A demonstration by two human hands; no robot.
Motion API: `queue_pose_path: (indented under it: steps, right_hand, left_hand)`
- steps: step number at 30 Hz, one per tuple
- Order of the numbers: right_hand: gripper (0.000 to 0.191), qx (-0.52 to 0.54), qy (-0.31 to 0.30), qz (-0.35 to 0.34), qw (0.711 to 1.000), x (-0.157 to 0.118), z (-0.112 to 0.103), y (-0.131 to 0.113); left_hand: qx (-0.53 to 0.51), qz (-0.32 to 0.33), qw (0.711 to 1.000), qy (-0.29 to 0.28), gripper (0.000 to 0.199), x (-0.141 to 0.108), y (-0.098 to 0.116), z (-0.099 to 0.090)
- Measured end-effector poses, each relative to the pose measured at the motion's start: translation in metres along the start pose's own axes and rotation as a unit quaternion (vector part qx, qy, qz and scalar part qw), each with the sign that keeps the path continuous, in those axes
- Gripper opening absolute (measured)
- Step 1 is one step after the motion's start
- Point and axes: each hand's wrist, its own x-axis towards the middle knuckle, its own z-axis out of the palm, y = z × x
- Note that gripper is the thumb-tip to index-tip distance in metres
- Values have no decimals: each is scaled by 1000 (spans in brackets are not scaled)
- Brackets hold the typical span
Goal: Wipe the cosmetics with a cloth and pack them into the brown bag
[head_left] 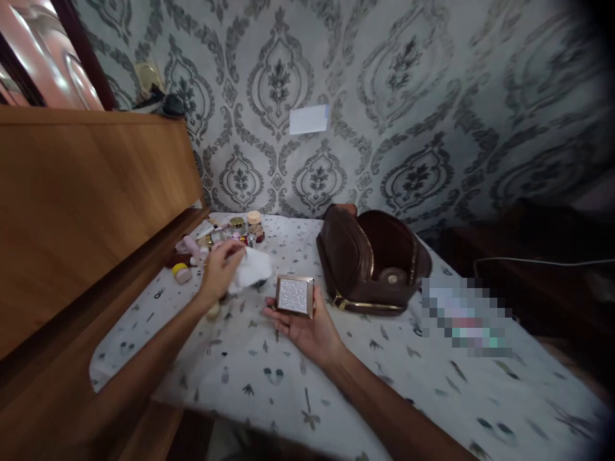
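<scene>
My right hand (pixel 310 330) holds a square compact (pixel 294 296) with a glittery silver lid and a gold-toned rim, its palm turned up beneath it. To its left, my left hand (pixel 221 270) grips a white tissue (pixel 253 269) between thumb and fingers, apart from the compact. Just beyond the left hand lies a cluster of cosmetics: a jar with a gold lid (pixel 237 224), a peach-capped jar (pixel 254 218) and a yellow-lidded jar (pixel 181 273). The right of the compact is flanked by a dark brown bag (pixel 346 256), unzipped and lying on the cloth.
A patterned white cloth (pixel 336 397) covers the surface. On the left rises a wooden panel (pixel 96 211). Patterned wallpaper with a white card (pixel 308 120) stands behind. A blurred-out item (pixel 466 320) lies right of the bag, and a cable (pixel 542 261) runs along the far right.
</scene>
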Motion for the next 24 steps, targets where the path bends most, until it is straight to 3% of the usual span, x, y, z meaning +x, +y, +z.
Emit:
queue_pose_path:
  steps: [2, 5, 8, 13, 19, 22, 24]
  right_hand:
    - [69, 22, -4, -1, 1000, 1, -2, 2]
    - [45, 66, 2, -25, 998, 3, -8, 5]
    - [23, 92, 26, -43, 994, 3, -12, 6]
    - [27, 41, 56, -49, 996, 3, -8, 10]
    - [48, -65, -16, -14, 998, 0, -3, 8]
    - [60, -50, -38, 16, 998, -4, 0, 2]
    - [66, -43, -40, 29, 998, -6, 2, -1]
  left_hand:
    - [-24, 90, 995, -23, 19, -23, 30, 29]
    - [55, 256, 961, -88, 19, -50, 59, 69]
    - [122, 312, 935, -119, 25, -60, 65, 91]
    - [113, 244, 952, -146, 35, -58, 52, 83]
    - [11, 117, 985, -129, 34, -47, 39, 63]
    - [68, 84, 986, -124, 32, -43, 27, 50]
    - [155, 101, 972, -145, 30, -46, 14, 37]
